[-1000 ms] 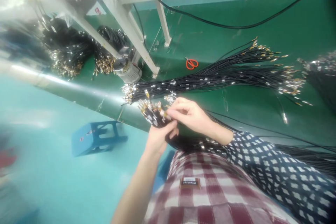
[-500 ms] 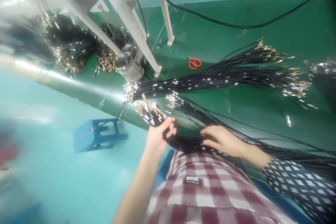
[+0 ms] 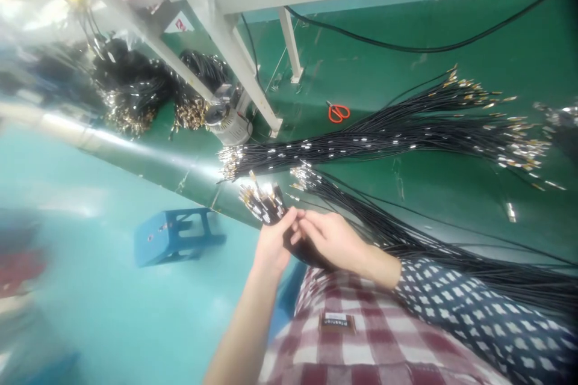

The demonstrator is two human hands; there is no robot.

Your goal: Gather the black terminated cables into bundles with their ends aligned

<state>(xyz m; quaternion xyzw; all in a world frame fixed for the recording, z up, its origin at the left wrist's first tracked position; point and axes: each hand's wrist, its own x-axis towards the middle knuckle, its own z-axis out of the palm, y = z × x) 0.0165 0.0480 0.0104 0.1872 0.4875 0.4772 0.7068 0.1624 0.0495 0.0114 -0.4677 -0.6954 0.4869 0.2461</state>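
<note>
My left hand (image 3: 275, 243) is wrapped round a thick bundle of black cables (image 3: 267, 203), just behind its silver and gold connector ends, which fan out to the upper left. Beside it, my right hand (image 3: 338, 242) has its fingertips pinched together against the left fingers. What the right fingers hold, if anything, is hidden. The bundle's black length runs under the right hand, above my checked apron (image 3: 370, 325). Just beyond my hands lies a looser group of cables (image 3: 356, 203), its connector ends near the held bundle.
A long cable bundle (image 3: 343, 143) lies across the green surface (image 3: 433, 186). Red-handled scissors (image 3: 338, 112) rest behind it. A grey cylindrical device (image 3: 230, 126) stands by a white frame leg (image 3: 253, 81). More cable coils (image 3: 135, 90) lie left; a blue stool (image 3: 176, 234) is on the floor.
My right hand has moved left along the bundle, from lying spread over the cables to a pinch beside my left hand. The left hand keeps its hold. The view has shifted slightly.
</note>
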